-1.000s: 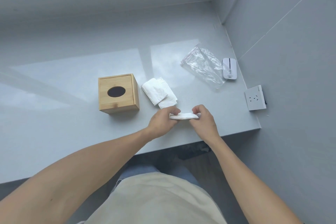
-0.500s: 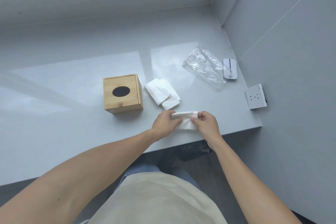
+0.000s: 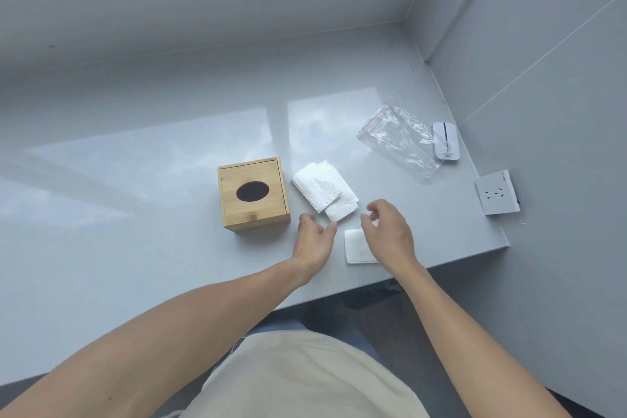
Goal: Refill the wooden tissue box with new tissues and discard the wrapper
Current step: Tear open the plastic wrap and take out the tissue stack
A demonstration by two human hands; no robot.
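Observation:
A wooden tissue box (image 3: pixel 254 195) with a dark oval hole in its top stands on the grey counter. Right of it lies a loose pile of white tissues (image 3: pixel 324 190). A folded white tissue pad (image 3: pixel 356 246) lies flat near the counter's front edge, partly under my right hand (image 3: pixel 390 231). My right hand hovers over the pad with fingers apart and empty. My left hand (image 3: pixel 314 237) is just left of the pad, fingers loosely spread, holding nothing. The clear plastic wrapper (image 3: pixel 397 134) with a red strip lies farther back to the right.
A small white device (image 3: pixel 445 142) sits beside the wrapper by the right wall. A white socket block (image 3: pixel 497 193) lies at the counter's right edge (image 3: pixel 502 234). Grey walls close off the back and the right side.
Both hands held the folded tissue pad between them. The pad now lies flat on the counter and both hands have let go and drawn slightly apart.

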